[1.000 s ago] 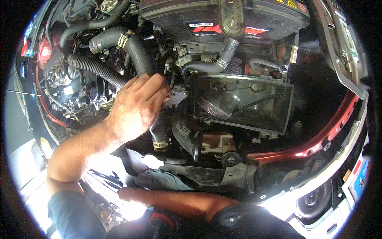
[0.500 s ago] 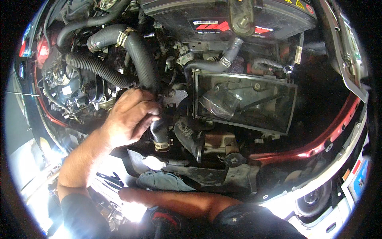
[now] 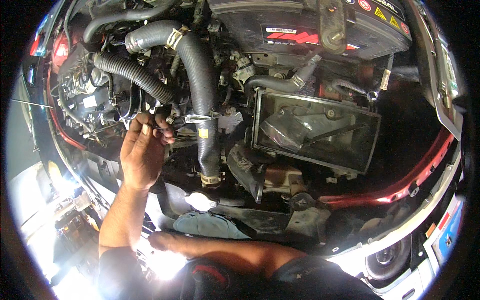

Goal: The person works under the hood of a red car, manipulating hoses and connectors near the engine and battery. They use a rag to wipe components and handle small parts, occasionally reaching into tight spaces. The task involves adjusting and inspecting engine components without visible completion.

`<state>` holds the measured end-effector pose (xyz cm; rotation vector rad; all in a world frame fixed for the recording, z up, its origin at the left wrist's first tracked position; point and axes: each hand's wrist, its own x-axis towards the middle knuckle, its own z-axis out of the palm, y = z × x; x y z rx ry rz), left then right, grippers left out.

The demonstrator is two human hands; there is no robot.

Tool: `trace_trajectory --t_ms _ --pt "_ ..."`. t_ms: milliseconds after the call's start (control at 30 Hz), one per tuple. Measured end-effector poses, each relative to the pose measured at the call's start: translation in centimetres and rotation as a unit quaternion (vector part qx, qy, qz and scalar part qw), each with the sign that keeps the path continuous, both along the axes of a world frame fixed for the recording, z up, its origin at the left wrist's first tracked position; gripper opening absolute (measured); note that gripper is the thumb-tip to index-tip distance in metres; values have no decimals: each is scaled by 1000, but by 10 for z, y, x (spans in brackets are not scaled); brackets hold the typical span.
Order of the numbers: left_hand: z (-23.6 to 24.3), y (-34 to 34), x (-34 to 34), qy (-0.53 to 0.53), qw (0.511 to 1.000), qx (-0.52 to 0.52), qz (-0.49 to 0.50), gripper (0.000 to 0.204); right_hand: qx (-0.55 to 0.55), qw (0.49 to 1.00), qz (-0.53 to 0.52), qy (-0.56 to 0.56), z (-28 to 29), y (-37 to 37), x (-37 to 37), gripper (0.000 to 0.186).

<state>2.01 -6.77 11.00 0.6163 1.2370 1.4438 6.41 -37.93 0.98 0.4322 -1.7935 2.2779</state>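
Observation:
My left hand (image 3: 142,155) reaches into the engine bay, thumb and fingers pinched together beside the engine's wiring. Whatever they hold is hidden between the fingertips. Just right of them are a small connector (image 3: 171,120) and a pale band around a thick black coolant hose (image 3: 197,75). Above the fingers, a ribbed corrugated tube (image 3: 135,75) slants down toward the hose. My right forearm crosses low in front of my body, and my right hand (image 3: 161,242) sits at the front edge beside a bright glare. Its fingers cannot be made out.
A black battery (image 3: 310,25) stands at the far side under a metal bracket. Right of the hose, an uncovered black box (image 3: 367,150) has a clear plastic bag (image 3: 285,130) in it. Nearer me are a white cap (image 3: 201,202), a blue-grey cloth (image 3: 210,226) and a red body edge (image 3: 385,197).
My left hand has moved left off the thick hose to the engine wiring, uncovering the hose's band and yellow label. The whole view has shifted slightly. My right arm stays low across my body.

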Motion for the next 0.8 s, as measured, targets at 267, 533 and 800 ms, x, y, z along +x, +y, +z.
trace_trajectory --t_ms 267,533,800 --pt "-15 -13 -7 16 994 -32 98 17 20 1000 -2 0 0 -6 0 14" --pt "10 -18 -9 209 957 -91 177 14 30 999 -31 5 -3 -21 -9 13" --pt "20 19 23 526 834 -84 -142 28 437 875 -208 6 -11 -52 -13 9"
